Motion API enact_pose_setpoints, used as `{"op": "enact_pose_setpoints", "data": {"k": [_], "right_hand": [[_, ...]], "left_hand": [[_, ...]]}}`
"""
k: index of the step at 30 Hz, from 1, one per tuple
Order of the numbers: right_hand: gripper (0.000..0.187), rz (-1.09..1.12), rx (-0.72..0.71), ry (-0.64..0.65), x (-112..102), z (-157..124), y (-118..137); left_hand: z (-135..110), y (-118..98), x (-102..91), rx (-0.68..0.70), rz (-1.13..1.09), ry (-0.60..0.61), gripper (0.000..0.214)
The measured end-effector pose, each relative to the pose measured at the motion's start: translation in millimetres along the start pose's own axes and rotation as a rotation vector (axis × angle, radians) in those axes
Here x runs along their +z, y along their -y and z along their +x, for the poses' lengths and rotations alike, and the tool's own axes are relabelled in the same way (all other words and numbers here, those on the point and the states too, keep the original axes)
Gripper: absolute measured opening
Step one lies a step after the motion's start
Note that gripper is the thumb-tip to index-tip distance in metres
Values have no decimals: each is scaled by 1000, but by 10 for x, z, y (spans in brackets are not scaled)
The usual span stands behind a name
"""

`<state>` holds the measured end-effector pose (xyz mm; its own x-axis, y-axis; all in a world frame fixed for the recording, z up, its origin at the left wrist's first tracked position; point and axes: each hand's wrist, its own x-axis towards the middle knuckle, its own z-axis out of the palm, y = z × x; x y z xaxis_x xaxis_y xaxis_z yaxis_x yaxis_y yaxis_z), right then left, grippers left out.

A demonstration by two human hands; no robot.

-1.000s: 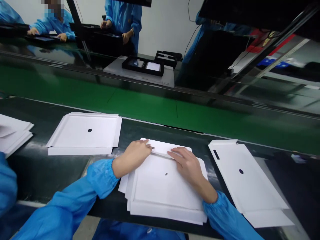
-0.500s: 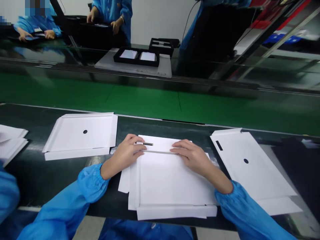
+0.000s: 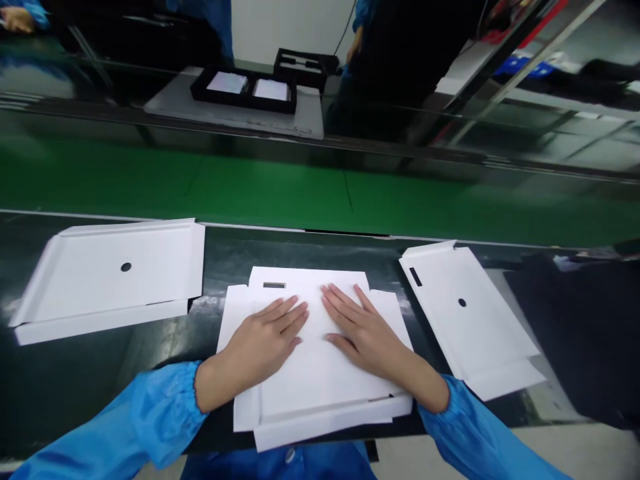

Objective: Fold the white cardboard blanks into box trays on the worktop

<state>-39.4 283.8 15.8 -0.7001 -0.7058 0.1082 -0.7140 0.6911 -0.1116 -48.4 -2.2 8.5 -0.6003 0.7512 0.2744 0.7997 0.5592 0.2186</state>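
Left hand (image 3: 263, 343) and right hand (image 3: 367, 337) are now uncurling; I'm reading both grips open, likely pressing white cardboard blank (image 3: 313, 370) flat.

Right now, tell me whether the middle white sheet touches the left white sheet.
Apart. The head view shows it: a strip of dark tabletop lies between the middle white sheet and the left white sheet.

A factory workshop is indicated: folded white card blanks (image 3: 310, 380) are spread on a dark bench (image 3: 80, 373) at 9, 6 and 4 o'clock; a green strip (image 3: 270, 180) is seen towards 12; blue workwear is worn, a co-worker's sleeve (image 3: 36, 12) at 10 included.
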Motion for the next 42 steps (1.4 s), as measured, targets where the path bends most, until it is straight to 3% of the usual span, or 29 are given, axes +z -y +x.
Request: {"op": "enact_pose_setpoints", "data": {"k": [3,6,10,15,22,27,33,42], "right_hand": [[63,32,33,-12,34,6,23],[57,116,53,-110,53,-4,14],[45,223,64,-355,-25,-19,-10],[34,262,88,-396,-97,42,194],[49,172,134,-462,69,17,504],[44,178,185,-457,103,30,510],[39,360,302,-523,163,39,509],[43,392,301,-523,141,31,512]], "left_hand": [[69,17,68,-4,84,-71,39],[138,53,38,44,147,-87,33],[188,96,-218,98,236,-56,37],[110,-1,-513,-41,323,21,35],[-88,-275,-285,-41,393,-58,40],[-27,-174,-285,-43,303,-42,35],[-18,-64,-316,-15,130,-111,25],[-10,-52,-294,-31,73,-105,31]]}}
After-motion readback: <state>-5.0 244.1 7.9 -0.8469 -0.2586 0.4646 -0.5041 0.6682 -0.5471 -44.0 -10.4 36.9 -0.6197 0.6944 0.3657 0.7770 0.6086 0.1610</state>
